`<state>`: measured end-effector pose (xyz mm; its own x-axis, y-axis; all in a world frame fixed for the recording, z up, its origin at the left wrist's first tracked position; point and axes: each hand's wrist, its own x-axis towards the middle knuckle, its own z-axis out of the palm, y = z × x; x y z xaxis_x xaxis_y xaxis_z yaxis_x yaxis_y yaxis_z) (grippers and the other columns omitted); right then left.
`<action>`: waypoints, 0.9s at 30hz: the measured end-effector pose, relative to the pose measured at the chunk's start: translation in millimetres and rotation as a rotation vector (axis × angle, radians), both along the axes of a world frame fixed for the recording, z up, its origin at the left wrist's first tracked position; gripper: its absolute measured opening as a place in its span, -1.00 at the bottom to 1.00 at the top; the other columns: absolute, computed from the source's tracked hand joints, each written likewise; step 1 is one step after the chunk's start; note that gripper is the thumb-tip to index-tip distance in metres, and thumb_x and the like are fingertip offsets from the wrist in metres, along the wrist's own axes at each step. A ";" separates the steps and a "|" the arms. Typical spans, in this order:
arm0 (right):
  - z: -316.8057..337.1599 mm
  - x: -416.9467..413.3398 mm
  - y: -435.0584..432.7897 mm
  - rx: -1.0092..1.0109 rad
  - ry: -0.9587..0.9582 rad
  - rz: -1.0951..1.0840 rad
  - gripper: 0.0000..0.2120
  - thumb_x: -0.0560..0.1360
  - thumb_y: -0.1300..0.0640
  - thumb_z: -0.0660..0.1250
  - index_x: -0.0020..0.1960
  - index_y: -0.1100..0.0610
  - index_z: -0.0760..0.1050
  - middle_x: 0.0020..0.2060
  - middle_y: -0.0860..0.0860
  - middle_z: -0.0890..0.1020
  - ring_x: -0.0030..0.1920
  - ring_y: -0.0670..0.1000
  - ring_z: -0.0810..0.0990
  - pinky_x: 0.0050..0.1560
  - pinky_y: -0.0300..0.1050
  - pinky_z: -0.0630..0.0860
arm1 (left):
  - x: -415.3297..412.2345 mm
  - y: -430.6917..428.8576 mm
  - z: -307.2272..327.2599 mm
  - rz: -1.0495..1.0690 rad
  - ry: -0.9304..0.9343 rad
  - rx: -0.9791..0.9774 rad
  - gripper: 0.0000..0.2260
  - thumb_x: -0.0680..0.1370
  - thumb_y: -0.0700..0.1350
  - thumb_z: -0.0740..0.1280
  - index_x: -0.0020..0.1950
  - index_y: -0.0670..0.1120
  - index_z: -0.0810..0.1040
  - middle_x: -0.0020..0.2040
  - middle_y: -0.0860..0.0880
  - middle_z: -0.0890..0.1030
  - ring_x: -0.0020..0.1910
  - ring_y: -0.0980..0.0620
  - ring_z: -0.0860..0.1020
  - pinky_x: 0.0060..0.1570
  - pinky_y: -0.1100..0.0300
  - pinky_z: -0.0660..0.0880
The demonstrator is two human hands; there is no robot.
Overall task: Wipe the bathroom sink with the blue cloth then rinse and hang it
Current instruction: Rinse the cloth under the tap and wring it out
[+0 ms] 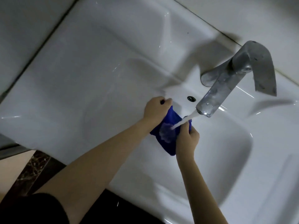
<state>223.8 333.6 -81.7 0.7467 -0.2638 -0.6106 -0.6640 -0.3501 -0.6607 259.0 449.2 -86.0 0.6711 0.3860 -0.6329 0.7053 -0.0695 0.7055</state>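
Both forearms reach from the near edge over the white sink (234, 159), left hand (156, 110) and right hand (188, 139) with fingers closed on opposite edges of the blue cloth (166, 133). Stretched over the basin, it meets the water (182, 121) from the tap (229, 81), likely to rinse. Its long axis runs far-left to near-right, hanging downward.

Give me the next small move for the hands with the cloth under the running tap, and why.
Probably shift the blue cloth sideways under the water stream so a dry-looking part gets rinsed. The stream from the grey metal faucet hits only one patch near the middle, while the left hand and right hand hold the cloth spread by its edges over the white sink basin.
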 end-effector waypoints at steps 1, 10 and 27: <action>7.6 -7.0 4.6 0.003 -0.083 0.072 -0.56 0.57 0.07 0.26 -0.40 0.24 0.26 -0.53 0.06 0.30 -0.50 -0.01 0.26 -0.46 -0.12 0.27 | -0.3 -1.5 -5.7 -0.011 0.036 -0.015 -0.62 0.56 -0.03 0.26 -0.42 -0.07 0.27 -0.47 0.00 0.36 -0.42 -0.02 0.33 -0.29 0.14 0.34; 5.5 45.6 18.3 0.168 0.131 -0.105 -0.63 0.60 0.15 0.22 -0.39 0.09 0.31 -0.65 -0.12 0.43 -0.44 -0.02 0.40 -0.40 -0.24 0.43 | -26.9 -22.4 8.5 -0.021 0.043 -0.188 -0.74 0.57 -0.03 0.25 -0.19 -0.17 0.53 -0.26 -0.09 0.54 -0.24 -0.05 0.48 -0.17 0.13 0.43; 15.4 -21.8 14.7 0.005 -0.053 0.178 -0.52 0.58 -0.01 0.24 -0.41 0.25 0.35 -0.53 0.01 0.40 -0.48 -0.03 0.33 -0.39 -0.10 0.32 | -13.8 -13.0 -11.4 0.243 0.198 -0.265 -0.75 0.56 -0.10 0.21 -0.28 -0.16 0.50 -0.19 -0.27 0.63 -0.25 -0.12 0.53 -0.24 0.07 0.38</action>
